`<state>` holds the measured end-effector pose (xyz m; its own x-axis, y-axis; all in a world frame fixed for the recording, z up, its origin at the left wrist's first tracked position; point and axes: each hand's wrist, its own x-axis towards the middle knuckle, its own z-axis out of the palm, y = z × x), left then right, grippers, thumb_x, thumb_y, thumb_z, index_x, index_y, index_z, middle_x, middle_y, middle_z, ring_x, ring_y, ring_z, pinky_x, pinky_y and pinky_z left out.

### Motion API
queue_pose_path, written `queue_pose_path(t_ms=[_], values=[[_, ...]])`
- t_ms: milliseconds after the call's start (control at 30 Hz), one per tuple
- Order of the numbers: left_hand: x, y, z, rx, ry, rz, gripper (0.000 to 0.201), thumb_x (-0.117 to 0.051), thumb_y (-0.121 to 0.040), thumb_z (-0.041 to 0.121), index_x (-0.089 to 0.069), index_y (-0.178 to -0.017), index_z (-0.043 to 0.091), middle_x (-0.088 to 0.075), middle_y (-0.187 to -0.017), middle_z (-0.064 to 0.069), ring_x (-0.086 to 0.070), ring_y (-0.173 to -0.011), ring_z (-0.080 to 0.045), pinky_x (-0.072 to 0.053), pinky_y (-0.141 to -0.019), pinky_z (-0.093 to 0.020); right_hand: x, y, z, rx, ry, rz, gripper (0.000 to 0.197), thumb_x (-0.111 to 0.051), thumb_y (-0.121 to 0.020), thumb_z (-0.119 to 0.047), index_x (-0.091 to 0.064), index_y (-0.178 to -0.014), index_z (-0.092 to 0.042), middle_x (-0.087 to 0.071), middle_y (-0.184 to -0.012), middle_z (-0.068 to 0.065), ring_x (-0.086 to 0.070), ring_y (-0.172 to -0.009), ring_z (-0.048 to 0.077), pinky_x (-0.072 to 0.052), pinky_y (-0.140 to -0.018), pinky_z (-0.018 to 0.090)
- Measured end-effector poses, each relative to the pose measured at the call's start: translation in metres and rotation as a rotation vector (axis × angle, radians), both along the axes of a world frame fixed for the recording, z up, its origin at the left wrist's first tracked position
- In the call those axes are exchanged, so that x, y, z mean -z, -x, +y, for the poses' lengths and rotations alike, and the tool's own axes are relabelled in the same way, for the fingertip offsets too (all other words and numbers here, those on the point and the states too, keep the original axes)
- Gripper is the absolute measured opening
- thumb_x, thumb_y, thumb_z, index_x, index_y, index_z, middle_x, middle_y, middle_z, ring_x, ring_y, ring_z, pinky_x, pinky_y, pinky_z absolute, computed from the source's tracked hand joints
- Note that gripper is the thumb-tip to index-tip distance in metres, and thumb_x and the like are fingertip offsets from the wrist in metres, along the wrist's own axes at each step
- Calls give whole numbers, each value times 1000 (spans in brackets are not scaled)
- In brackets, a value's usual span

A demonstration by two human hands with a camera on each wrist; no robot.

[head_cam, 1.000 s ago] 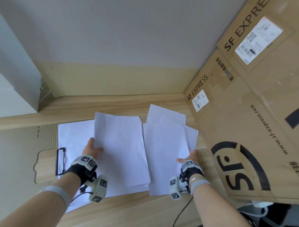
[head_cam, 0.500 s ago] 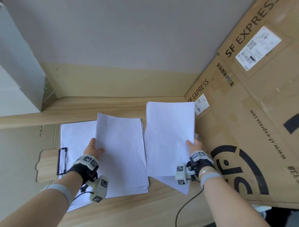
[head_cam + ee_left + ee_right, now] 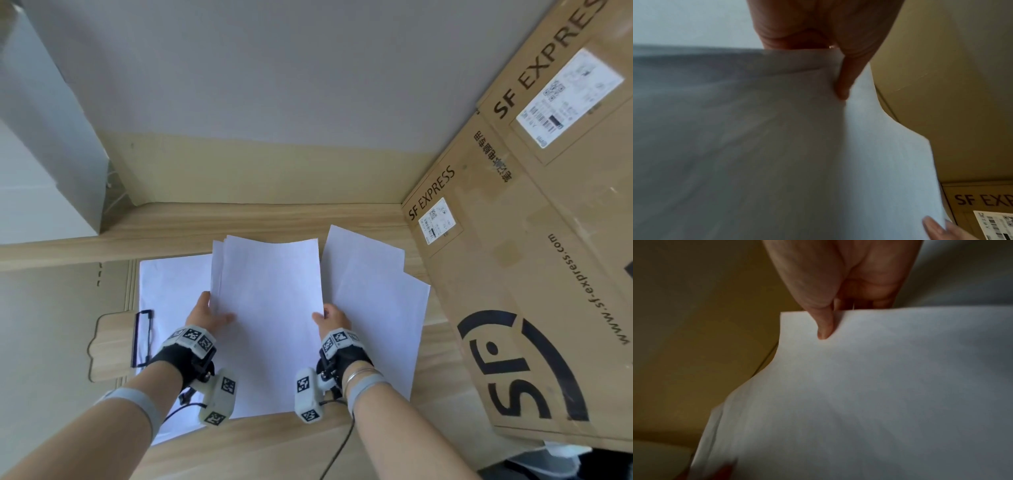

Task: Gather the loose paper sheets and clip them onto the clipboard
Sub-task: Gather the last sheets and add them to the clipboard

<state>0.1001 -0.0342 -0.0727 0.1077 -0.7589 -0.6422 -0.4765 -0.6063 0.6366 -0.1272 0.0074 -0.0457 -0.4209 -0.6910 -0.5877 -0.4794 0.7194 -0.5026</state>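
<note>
We are holding a stack of paper sheets (image 3: 270,308) above the desk (image 3: 260,442), our left hand (image 3: 209,313) pinching its left edge and our right hand (image 3: 330,317) pinching its right edge, thumbs on top. More loose sheets (image 3: 376,308) are lying just right of it, and the clipboard (image 3: 109,342) is sitting at the left under one sheet.

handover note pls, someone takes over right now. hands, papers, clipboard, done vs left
Left hand: pinches the left edge of the held stack, thumb on top.
Right hand: pinches the stack's right edge.
Loose sheets: a few fanned on the desk right of the stack, beside the cardboard box.
Clipboard: flat at left, black clip down, white paper lying over it.
Done: most sheets gathered in hand.
Left: collect the right-hand sheets, square the stack, clip it.
</note>
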Motion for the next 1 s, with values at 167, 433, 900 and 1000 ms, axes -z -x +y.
queue_pose_path(t_ms=[167, 433, 900, 1000], values=[[11, -8, -2, -15, -4, -35, 47, -66, -81, 10, -43, -121, 9, -61, -119, -21, -61, -105, -38, -49, -94, -49, -10, 71, 14, 359, -90, 260, 62, -68, -81, -25, -37, -135, -20, -34, -142, 13, -35, -129, 34, -35, -105, 44], [19, -12, -4, -13, 31, -7, 39, -66, -81, 8, -44, -114, 6, -63, -110, -22, -62, -98, -39, -51, -90, -48, -20, 114, 35, 573, -259, 149, 98, -85, -64, -24, -25, -139, -7, -46, -136, 18, -50, -122, 36, -39, -99, 49], [15, -16, -4, -51, 97, 5, 32, -66, -81, 4, -44, -105, 7, -64, -104, -26, -63, -94, -41, -51, -85, -49, -26, 112, -3, 366, -30, 125, 42, -65, -84, -27, -59, -113, 3, -61, -119, 19, -59, -91, 29, -47, -80, 33], [12, -20, -4, -62, 92, -20, 33, -64, -82, 7, -44, -108, 8, -63, -103, -23, -63, -94, -40, -52, -85, -48, -21, 107, -11, 321, -82, 200, 49, -71, -80, -25, -56, -118, 2, -57, -124, 17, -55, -116, 32, -46, -93, 37]])
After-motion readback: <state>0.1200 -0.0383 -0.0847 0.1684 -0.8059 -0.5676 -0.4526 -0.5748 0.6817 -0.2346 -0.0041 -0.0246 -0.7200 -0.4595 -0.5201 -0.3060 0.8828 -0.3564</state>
